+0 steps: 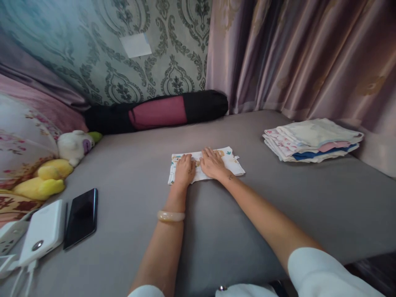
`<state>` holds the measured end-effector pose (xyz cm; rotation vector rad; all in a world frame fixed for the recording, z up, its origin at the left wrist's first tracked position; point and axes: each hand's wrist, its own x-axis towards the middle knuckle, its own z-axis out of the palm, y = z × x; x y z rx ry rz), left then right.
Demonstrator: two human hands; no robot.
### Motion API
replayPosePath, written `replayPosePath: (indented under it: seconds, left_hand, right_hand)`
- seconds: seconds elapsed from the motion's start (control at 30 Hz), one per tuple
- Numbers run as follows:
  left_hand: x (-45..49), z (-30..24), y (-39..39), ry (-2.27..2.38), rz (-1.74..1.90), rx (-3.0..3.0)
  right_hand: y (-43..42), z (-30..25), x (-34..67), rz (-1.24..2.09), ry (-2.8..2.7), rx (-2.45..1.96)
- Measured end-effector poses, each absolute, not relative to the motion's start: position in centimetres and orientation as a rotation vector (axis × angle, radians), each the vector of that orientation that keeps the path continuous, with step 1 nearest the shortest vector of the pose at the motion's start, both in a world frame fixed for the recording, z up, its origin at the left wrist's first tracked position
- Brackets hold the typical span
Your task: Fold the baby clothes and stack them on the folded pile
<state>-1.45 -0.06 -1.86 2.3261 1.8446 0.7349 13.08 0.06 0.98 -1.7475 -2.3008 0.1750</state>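
A white cloth (pixel 233 165) with a coloured print lies folded into a flat oblong on the grey bed surface, a small tag at its right end. My left hand (pixel 185 170) presses flat on its left part, fingers stretched forward. Over the middle rests my right hand (pixel 212 163), palm down and open, fingers reaching toward the far edge. Neither hand grips the cloth. Part of the print is hidden under both hands.
A stack of folded cloths (pixel 312 140) sits at the right. Along the wall lies a long black and maroon bag (pixel 159 111). On the left are a phone (pixel 81 218), a white power bank (pixel 43 231), a power strip (pixel 12 236) and plush toys (pixel 74 146).
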Motion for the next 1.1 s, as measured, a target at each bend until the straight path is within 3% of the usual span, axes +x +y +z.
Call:
replayPosePath:
  seconds: [0.3,1.1]
  left_hand:
    - [-0.4,-0.4,-1.3,1.914,0.405,2.329]
    - [0.0,-0.3,-1.9,1.770,0.279,2.466]
  right_hand:
    - [-0.3,0.0,15.1,0.099,-2.335,-1.787]
    - [-0.7,0.7,17.7,0.114,-2.101,-1.989]
